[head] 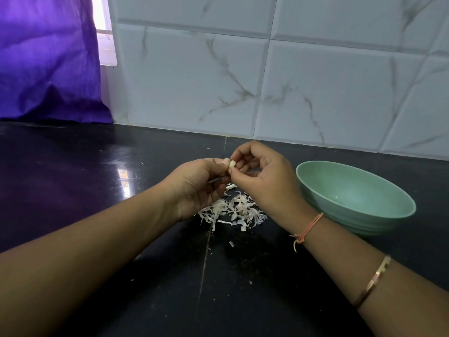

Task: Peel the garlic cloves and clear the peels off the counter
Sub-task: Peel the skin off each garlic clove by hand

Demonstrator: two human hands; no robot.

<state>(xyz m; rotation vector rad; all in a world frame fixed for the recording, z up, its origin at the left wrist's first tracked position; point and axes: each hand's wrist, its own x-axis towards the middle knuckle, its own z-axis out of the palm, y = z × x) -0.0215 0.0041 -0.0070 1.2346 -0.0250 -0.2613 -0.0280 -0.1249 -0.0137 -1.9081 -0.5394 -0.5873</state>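
Observation:
A small pale garlic clove (232, 164) is held above the black counter (97, 190), pinched between the fingertips of both hands. My left hand (196, 186) grips it from the left, my right hand (264, 173) from the right, fingers curled round it. Under the hands a heap of whitish garlic peels (233, 210) lies on the counter, partly hidden by my left hand. A few tiny peel scraps (231, 243) lie nearer to me.
A pale green bowl (379, 215) stands on the counter right of my right wrist; what I see of its inside holds nothing. A marbled tile wall (291, 81) closes the back. A purple curtain (46, 59) hangs at the far left.

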